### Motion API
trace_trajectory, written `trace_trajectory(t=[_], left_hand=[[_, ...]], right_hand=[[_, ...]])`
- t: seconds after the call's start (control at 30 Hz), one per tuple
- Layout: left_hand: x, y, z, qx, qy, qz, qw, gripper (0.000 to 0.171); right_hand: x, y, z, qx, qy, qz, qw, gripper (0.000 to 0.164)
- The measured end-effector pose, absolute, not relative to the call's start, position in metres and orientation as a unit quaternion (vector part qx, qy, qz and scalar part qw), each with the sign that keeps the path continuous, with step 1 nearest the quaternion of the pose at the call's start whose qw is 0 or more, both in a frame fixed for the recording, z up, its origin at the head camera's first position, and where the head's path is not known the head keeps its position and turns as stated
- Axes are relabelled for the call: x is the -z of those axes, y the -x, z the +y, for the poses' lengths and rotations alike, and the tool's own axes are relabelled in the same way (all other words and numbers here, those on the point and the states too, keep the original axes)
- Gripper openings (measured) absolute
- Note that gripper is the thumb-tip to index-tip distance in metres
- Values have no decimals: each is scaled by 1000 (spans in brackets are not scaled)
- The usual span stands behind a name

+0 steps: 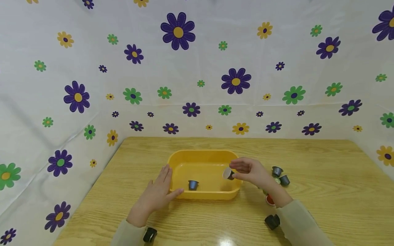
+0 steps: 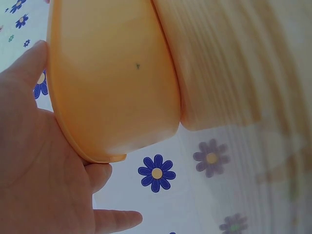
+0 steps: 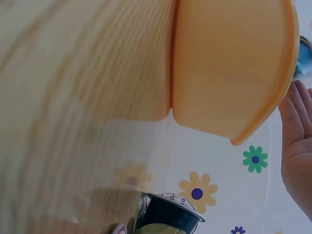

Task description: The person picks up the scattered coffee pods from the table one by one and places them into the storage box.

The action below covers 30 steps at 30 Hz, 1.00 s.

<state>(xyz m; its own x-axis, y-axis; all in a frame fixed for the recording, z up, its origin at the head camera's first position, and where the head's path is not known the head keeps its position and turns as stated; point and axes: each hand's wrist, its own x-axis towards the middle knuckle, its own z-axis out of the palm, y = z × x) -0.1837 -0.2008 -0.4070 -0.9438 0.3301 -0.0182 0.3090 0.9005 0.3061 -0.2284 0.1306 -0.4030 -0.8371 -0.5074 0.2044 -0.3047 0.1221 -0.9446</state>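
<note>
A yellow plastic tub [image 1: 203,195] stands on the wooden table. My left hand [image 1: 157,194] rests on the tub's left end with straight fingers, its thumb along the front rim. My right hand [image 1: 250,172] is over the tub's right end, pinching a dark coffee capsule [image 1: 228,173] at its thumb and fingertips. The pale lid faces left. In the right wrist view this capsule [image 3: 304,56] looks blurred above the rim, and the thumb is hidden. A blue-grey coffee capsule [image 1: 193,185] sits lid-up in the tub near the front wall.
Several loose capsules lie right of the tub, partly behind my right forearm: a silver-grey one [image 1: 277,171], a dark one [image 1: 285,180] and a red one [image 1: 270,200] among them. Small black devices [image 1: 149,235] show beside both wrists. A white flowered cloth [image 1: 197,68] hangs behind the table.
</note>
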Motion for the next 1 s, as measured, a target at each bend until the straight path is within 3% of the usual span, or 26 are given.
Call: trace_trajectory(t=[1.0], left_hand=[[407, 183, -201, -150, -166, 974, 32, 89]], right_hand=[[400, 224, 136, 597, 248, 760, 69, 46]])
